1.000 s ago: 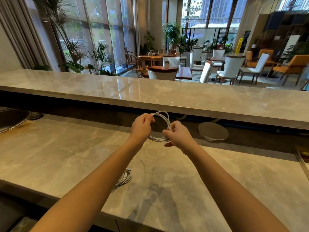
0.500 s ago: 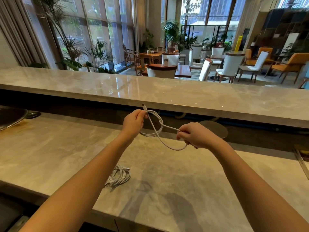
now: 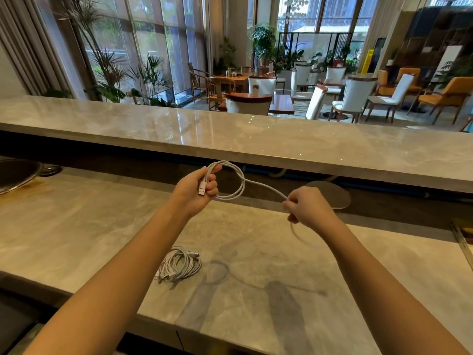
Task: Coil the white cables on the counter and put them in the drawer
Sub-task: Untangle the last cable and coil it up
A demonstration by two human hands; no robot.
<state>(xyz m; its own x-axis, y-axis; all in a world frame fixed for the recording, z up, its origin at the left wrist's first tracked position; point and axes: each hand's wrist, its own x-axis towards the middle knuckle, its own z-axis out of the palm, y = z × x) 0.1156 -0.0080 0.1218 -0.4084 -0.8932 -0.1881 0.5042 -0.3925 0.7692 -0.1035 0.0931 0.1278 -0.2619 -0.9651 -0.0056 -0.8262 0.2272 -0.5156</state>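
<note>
A white cable hangs in the air above the marble counter. My left hand grips its looped part, with the USB plug sticking out of the fist. My right hand pinches the cable's straight run farther right, and a blurred tail trails below that hand. The stretch between my hands is pulled taut. A second bundle of white cables, loosely coiled, lies on the counter under my left forearm. No drawer shows in view.
A raised marble bar top runs across behind the counter. A round metal disc sits on the counter behind my right hand. A dark basin is at the far left. Chairs and tables stand beyond the bar.
My hands have moved apart, the right one sliding rightward along the cable. The tight coil has opened into one loop and a straight run, and the plug now points down from my left fist.
</note>
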